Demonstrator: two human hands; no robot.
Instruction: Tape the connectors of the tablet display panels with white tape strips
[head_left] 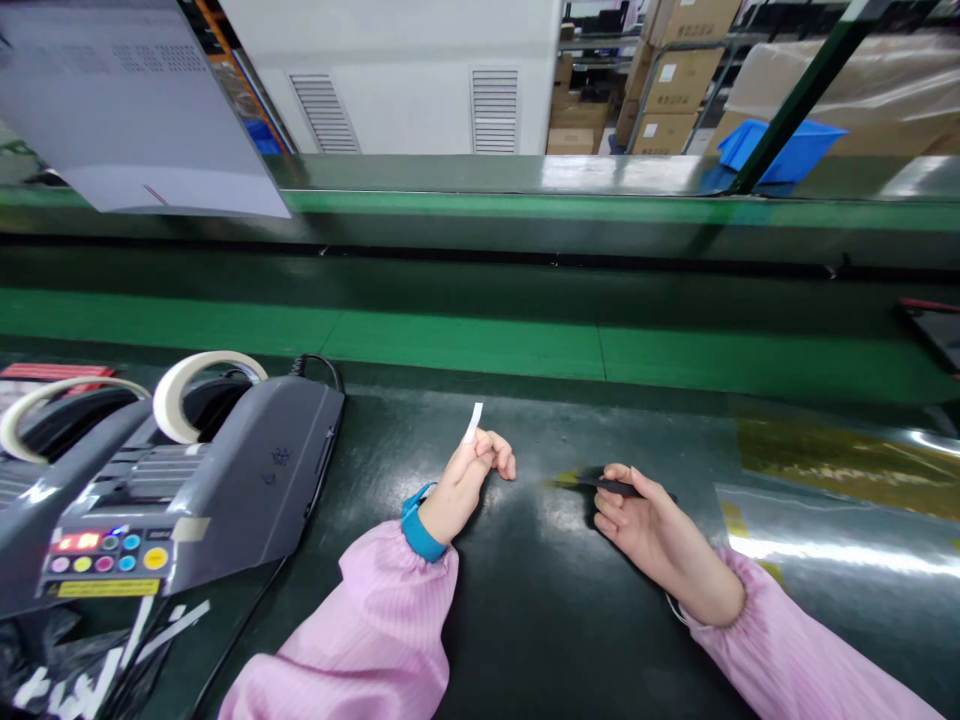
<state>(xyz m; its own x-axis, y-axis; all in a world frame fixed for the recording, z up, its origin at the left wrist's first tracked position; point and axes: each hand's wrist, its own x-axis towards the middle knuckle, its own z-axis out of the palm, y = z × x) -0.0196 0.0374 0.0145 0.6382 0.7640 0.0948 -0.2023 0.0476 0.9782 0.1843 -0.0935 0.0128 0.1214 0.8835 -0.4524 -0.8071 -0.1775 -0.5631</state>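
My left hand [469,478] rests on the dark bench with its fingers curled, pinching a short white strip of tape [473,422] that stands up from the fingertips. My right hand [637,515] lies a little to the right, fingers closed around a thin dark tool [600,484] whose yellowish tip points left along the bench. The two hands are apart, with a gap of bare bench between them. Both arms wear pink sleeves; a blue band shows at the left wrist.
A grey tape dispenser machine [225,470] with coloured buttons and white tape rolls [191,385] stands at the left. White tape strips [161,630] hang at its front. A green conveyor belt [465,340] runs behind the bench. Shiny film [840,480] lies at the right.
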